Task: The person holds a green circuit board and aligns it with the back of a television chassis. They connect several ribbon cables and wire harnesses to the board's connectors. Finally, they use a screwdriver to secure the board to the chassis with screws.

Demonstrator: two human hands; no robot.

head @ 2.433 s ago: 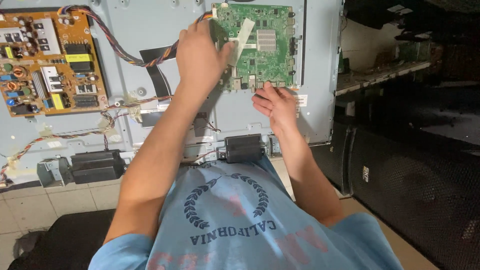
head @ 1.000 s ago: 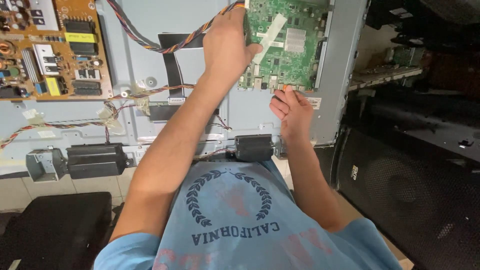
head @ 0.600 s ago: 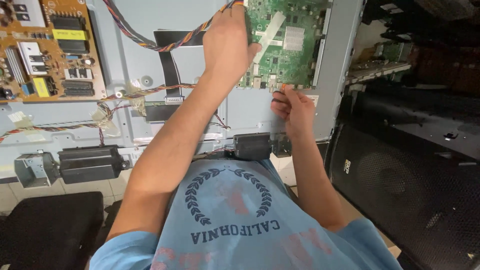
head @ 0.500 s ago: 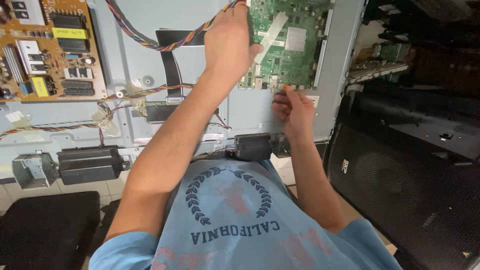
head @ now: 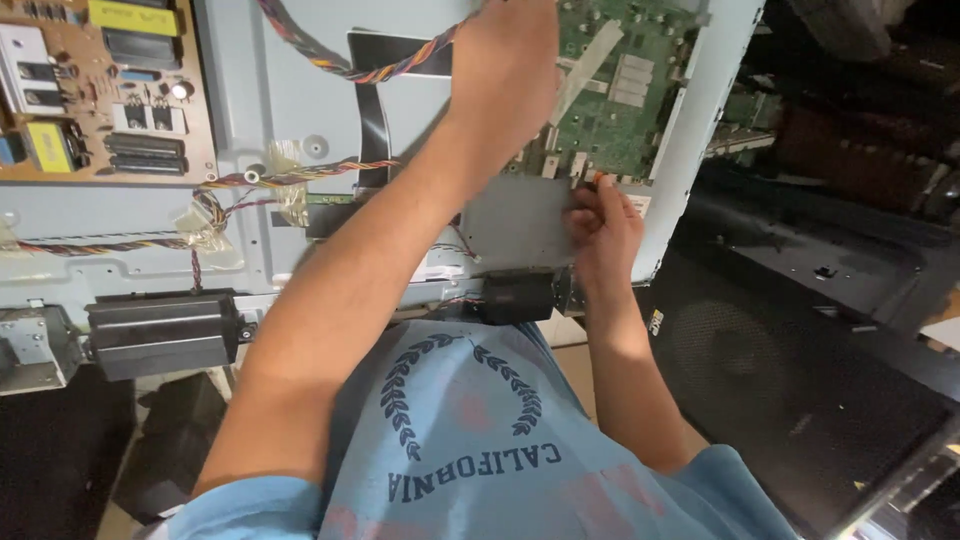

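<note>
Right hand [head: 603, 222] had risen to pinch the green circuit board's [head: 622, 95] lower edge at upper centre; left hand [head: 503, 62] stayed pressed flat on it.

Green circuit board [head: 625, 90], flat, at the pale metal panel's upper right corner.

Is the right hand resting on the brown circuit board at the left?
No, the right hand is at the lower edge of the green circuit board.
</note>
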